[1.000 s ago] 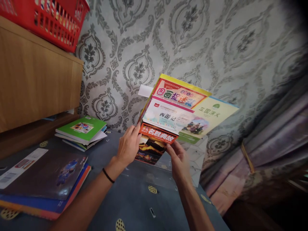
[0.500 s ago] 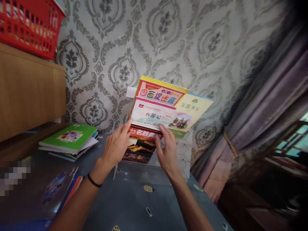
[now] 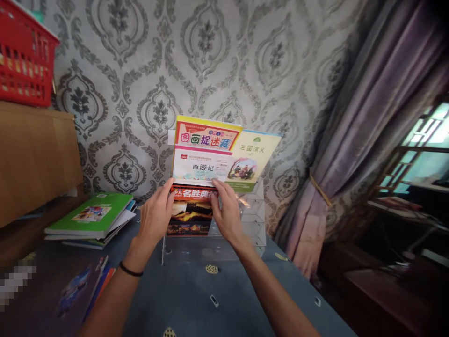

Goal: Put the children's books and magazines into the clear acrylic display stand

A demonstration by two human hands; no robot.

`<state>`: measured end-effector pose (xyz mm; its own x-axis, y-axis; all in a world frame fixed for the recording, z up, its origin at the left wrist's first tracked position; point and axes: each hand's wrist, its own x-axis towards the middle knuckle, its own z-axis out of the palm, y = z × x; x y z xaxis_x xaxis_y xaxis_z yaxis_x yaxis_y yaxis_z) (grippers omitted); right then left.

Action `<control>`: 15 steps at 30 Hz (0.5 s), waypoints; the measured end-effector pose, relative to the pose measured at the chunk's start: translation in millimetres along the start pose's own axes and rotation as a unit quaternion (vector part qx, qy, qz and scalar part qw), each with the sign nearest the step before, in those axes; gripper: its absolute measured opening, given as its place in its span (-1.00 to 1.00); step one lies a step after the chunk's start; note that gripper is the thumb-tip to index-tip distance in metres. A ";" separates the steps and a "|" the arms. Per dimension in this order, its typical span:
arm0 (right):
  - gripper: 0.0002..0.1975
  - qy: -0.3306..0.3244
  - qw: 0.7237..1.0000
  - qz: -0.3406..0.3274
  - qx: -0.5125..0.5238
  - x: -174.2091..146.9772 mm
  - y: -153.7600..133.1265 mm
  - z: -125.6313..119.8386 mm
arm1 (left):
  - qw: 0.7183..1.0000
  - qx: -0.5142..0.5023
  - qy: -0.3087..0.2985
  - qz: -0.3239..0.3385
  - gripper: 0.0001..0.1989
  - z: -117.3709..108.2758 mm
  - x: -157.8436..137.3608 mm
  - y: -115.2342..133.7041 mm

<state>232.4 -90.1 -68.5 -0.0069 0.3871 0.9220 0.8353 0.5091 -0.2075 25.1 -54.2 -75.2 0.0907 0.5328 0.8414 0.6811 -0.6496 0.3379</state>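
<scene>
A dark book with a red title band and golden landscape pictures (image 3: 191,213) stands in the front of a clear tiered book rack (image 3: 219,245). My left hand (image 3: 156,213) grips this book's upper left edge, and a black band circles that wrist. At its upper right, my right hand (image 3: 228,208) has fingertips along the top edge and the thumb at the front, closed on the same book. Behind it rise a white book (image 3: 196,164), a red and yellow book (image 3: 206,135) and a pale green book (image 3: 250,159) at the right.
Left of the rack lies a stack of books topped by a green one (image 3: 94,213). Nearer, a dark glossy book (image 3: 66,285) rests on other books. A wooden cabinet (image 3: 37,157) carries a red basket (image 3: 26,61). Behind are a patterned wall and, at right, a tied curtain (image 3: 312,206).
The view has turned a little to the right, so things sit farther left. Both hands keep their hold on the dark book, which sits about the same in the rack.
</scene>
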 end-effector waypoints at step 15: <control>-0.60 0.027 0.968 0.139 0.207 -19.3 -1.1 -11.5 | 0.994 0.072 -0.014 0.075 -0.61 -15.4 10.3 3.5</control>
<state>237.9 -107.0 -82.4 0.2232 0.5186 0.8254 0.5082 0.6607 -0.5525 17.2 -59.3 -58.9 0.2173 0.4525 0.8649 0.7556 -0.6389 0.1444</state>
